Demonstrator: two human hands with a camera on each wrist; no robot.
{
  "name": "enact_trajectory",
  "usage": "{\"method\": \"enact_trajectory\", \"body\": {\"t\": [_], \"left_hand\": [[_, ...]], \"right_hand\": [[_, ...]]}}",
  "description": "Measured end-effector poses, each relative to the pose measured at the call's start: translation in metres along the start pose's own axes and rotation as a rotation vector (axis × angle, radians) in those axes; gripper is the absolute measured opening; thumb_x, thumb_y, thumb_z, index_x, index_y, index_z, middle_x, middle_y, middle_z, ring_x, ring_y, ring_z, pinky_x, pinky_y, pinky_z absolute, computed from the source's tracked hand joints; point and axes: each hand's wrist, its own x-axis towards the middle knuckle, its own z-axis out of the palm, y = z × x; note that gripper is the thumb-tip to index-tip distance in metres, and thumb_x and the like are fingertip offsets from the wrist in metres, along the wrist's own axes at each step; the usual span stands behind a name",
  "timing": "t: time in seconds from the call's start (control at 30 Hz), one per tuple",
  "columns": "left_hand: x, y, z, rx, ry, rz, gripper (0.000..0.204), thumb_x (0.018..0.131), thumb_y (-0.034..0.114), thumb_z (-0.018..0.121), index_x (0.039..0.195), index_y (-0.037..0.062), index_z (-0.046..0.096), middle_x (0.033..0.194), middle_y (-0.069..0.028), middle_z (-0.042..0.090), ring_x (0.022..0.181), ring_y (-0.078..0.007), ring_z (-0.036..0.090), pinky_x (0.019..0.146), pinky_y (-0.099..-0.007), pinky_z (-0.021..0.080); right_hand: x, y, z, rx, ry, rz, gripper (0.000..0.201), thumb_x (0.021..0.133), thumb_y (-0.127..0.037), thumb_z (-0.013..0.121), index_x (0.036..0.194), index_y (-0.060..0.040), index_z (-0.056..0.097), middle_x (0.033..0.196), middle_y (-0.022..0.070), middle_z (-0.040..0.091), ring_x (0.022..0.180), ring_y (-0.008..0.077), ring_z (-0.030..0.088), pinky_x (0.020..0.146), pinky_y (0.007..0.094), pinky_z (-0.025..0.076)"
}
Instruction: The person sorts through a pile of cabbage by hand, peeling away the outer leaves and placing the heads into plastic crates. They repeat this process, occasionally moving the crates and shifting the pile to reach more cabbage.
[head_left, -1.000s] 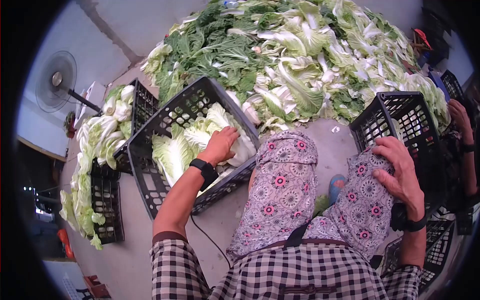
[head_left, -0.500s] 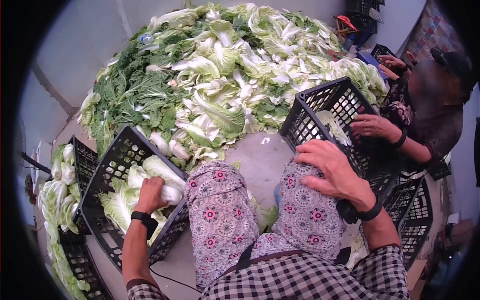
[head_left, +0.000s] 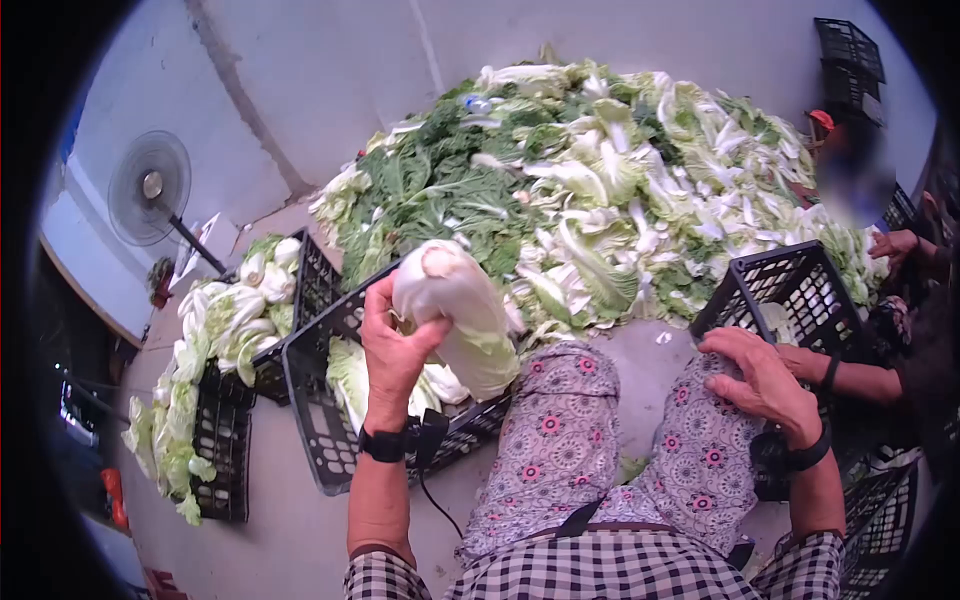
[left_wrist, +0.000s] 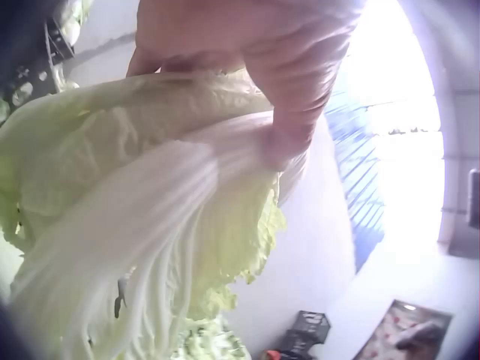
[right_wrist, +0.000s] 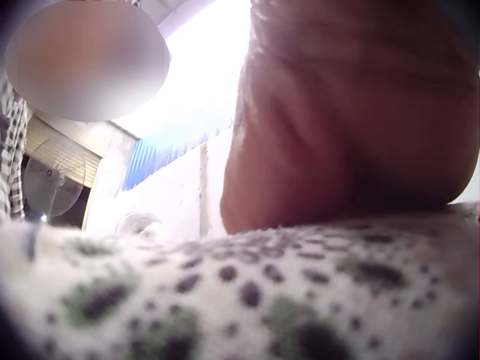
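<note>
a cabbage (head_left: 462, 325) is gripped in the left hand (head_left: 398, 345), while the right hand (head_left: 765, 380), well apart, is rested on patterned trousers (head_left: 545, 440).

- Your trousers (head_left: 550, 440): printed cloth, matt, softly creased.
- Your shirt (head_left: 610, 560): checked cloth, matt.
- The cabbage (head_left: 462, 325) you're holding: smooth white ribs with a faint sheen, crinkled leaf edges.
- The crate (head_left: 325, 430) beside your left leg: black, perforated plastic.
- The leaf pile (head_left: 600, 190) in front of you: wrinkled greens, smoother pale ribs.
- The floor (head_left: 645, 360) before you: hard-looking, mostly matt.
- The wall (head_left: 320, 90) ahead: matt.
</note>
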Motion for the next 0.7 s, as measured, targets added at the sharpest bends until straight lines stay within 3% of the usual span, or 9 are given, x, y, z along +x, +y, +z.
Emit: {"method": "enact_trajectory", "body": {"t": [0.03,0.2,0.33,0.4,0.5,0.53,0.63,0.7], "left_hand": [[-0.005,0.021,0.019,-0.067,-0.022,0.006,0.058,0.06,0.011,0.079,0.11,0.0024,0.051,0.11,-0.0058,0.057,0.097,-0.014,0.056,0.086,-0.0277,0.047],[-0.024,0.068,0.087,0.241,-0.144,0.397,0.062,0.051,0.012,0.081,0.104,0.0039,0.049,0.11,-0.013,0.057,0.097,-0.027,0.059,0.084,-0.0362,0.047],[-0.044,0.081,0.131,0.315,-0.161,0.656,0.067,0.047,0.016,0.083,0.103,0.0054,0.047,0.109,-0.0146,0.058,0.093,-0.0319,0.058,0.081,-0.0408,0.043],[-0.051,0.078,0.134,0.325,-0.159,0.621,0.066,0.048,0.016,0.083,0.102,0.0053,0.047,0.108,-0.0145,0.058,0.093,-0.0315,0.058,0.081,-0.0407,0.043],[-0.056,0.076,0.13,0.353,-0.172,0.601,0.064,0.048,0.017,0.083,0.101,0.005,0.049,0.106,-0.0139,0.059,0.094,-0.0308,0.059,0.081,-0.0402,0.044],[-0.057,0.077,0.128,0.362,-0.175,0.604,0.064,0.048,0.017,0.083,0.101,0.005,0.049,0.106,-0.0138,0.06,0.094,-0.0307,0.06,0.081,-0.0401,0.044],[-0.054,0.079,0.127,0.363,-0.2,0.596,0.063,0.048,0.018,0.083,0.101,0.0045,0.05,0.105,-0.0138,0.06,0.094,-0.0305,0.061,0.081,-0.0398,0.044],[-0.05,0.077,0.125,0.352,-0.235,0.576,0.063,0.048,0.018,0.083,0.101,0.0043,0.05,0.106,-0.0139,0.06,0.094,-0.0307,0.06,0.081,-0.0398,0.044]], "right_hand": [[0.0,-0.005,-0.005,0.023,0.027,0.012,0.04,0.074,-0.018,0.069,0.109,-0.0028,0.057,0.112,0.016,0.058,0.11,0.0334,0.051,0.096,0.0408,0.039],[0.014,-0.068,-0.03,0.199,0.232,-0.087,0.055,0.074,-0.025,0.074,0.12,-0.0031,0.053,0.112,0.0171,0.06,0.102,0.0325,0.058,0.087,0.0381,0.046],[0.026,-0.084,-0.021,0.1,0.418,-0.106,0.063,0.068,-0.021,0.079,0.122,-0.0028,0.052,0.103,0.0134,0.063,0.091,0.0236,0.064,0.08,0.0334,0.051],[0.028,-0.071,-0.016,-0.002,0.432,-0.112,0.064,0.068,-0.022,0.08,0.123,-0.0029,0.052,0.1,0.0125,0.064,0.085,0.0214,0.065,0.074,0.0312,0.053],[0.023,-0.062,-0.009,0.174,0.349,-0.048,0.065,0.067,-0.021,0.081,0.122,-0.0031,0.052,0.094,0.0105,0.065,0.077,0.017,0.065,0.069,0.0285,0.053],[0.023,-0.065,-0.009,0.164,0.341,-0.045,0.062,0.067,-0.014,0.08,0.121,-0.0029,0.052,0.089,0.0094,0.065,0.071,0.0136,0.063,0.066,0.0269,0.052],[0.026,-0.067,-0.015,0.185,0.302,-0.047,0.056,0.07,-0.019,0.076,0.119,-0.0045,0.052,0.088,0.0123,0.064,0.068,0.0211,0.063,0.061,0.0298,0.052],[0.027,-0.065,-0.019,0.15,0.251,-0.014,0.056,0.07,-0.017,0.074,0.12,-0.0048,0.051,0.084,0.0115,0.064,0.067,0.0212,0.063,0.061,0.0304,0.052]]}}
